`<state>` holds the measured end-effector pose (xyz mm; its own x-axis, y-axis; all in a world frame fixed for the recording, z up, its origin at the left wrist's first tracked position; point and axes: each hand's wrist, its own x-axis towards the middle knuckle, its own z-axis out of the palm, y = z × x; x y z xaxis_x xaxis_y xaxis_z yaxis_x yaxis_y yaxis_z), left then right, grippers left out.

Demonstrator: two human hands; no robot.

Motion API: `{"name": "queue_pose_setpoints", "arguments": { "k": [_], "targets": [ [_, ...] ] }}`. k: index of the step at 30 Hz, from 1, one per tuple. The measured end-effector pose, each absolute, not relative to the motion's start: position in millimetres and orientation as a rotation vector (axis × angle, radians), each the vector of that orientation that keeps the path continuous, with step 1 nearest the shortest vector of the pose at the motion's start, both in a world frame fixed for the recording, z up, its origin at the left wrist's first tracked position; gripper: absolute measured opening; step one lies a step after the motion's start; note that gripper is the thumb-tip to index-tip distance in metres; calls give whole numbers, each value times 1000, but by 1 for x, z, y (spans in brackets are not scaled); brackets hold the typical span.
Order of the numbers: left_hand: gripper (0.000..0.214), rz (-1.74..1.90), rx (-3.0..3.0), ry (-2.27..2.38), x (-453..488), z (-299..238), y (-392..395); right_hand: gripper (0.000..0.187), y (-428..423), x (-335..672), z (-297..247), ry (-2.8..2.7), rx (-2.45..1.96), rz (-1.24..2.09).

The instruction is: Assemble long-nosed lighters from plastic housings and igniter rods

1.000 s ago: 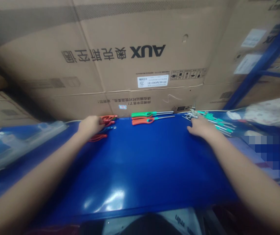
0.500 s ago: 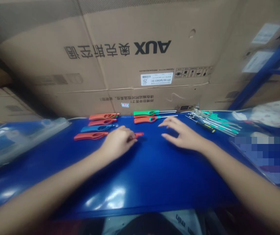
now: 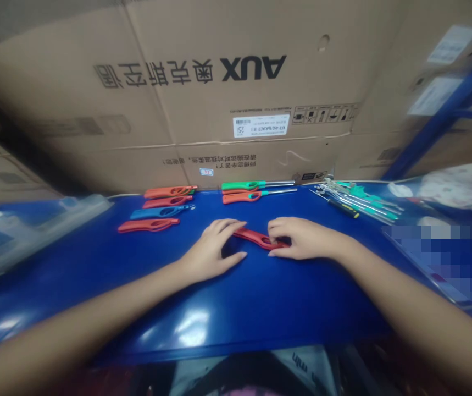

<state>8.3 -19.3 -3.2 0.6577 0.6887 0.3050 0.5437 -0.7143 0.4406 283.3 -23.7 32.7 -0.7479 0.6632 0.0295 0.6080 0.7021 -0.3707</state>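
A red lighter handle (image 3: 253, 236) without a metal tube lies slantwise between my hands, low over the blue table. My right hand (image 3: 297, 236) is closed around its right end with thumb and fingers. At the other end, my left hand (image 3: 213, 250) has thumb and fingers apart, its fingertips touching or just above the handle; contact is hard to tell. To the left lie further tubeless handles, among them a red one (image 3: 149, 225), a blue one (image 3: 159, 212) and an orange one (image 3: 165, 192). Behind my hands rest a green lighter (image 3: 239, 186) and an orange lighter (image 3: 239, 196), both with metal tubes.
Metal tubes with teal parts (image 3: 363, 198) are piled at the right, a black-and-yellow screwdriver (image 3: 345, 209) beside them. A large cardboard box (image 3: 203, 110) stands behind the blue table (image 3: 260, 302). Clear plastic packaging (image 3: 46, 231) lies left; a white spotted bag (image 3: 462, 187) lies right.
The red handle has moved right, out of my left hand's grip, and my right hand has closed on its right end. My left hand has opened.
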Motion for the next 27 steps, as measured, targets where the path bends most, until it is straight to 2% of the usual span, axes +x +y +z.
{"name": "queue_pose_setpoints", "arguments": {
  "k": [2,8,27],
  "targets": [
    [62,668,2516,970,5,-10,-12,30,-22,285,33,-2749,-1041,506],
    [36,712,2433,851,2,-21,-1,37,-20,282,30,-2752,-1050,461],
    [34,792,2355,906,2,-20,0,33,-23,280,32,-2747,-1103,393]
  ]
}}
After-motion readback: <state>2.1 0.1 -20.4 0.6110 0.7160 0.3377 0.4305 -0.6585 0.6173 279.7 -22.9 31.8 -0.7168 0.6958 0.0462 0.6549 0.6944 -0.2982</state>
